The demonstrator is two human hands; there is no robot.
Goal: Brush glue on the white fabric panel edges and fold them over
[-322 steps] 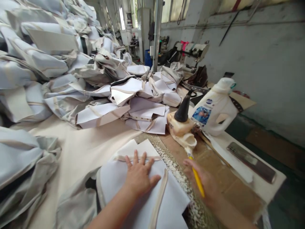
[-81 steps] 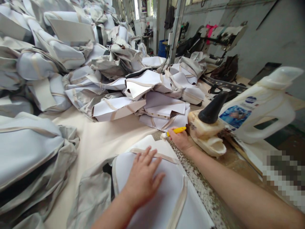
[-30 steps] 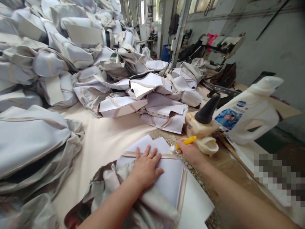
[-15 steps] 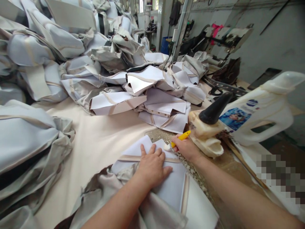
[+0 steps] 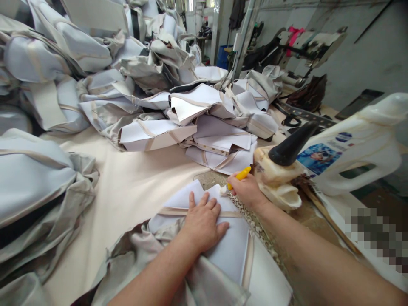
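One brush (image 5: 243, 173) gripped by right hand (image 5: 247, 191), bristles (image 5: 224, 191) slanting down leftward, left hand (image 5: 204, 222) splayed

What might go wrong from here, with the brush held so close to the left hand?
The brush has whitish bristles near the left hand, so they might smear its fingers.
The right hand appears close to the cream container and could bump it.
The light panel lies beside a crusted, speckled strip; loose bits, if any, might stick to it.
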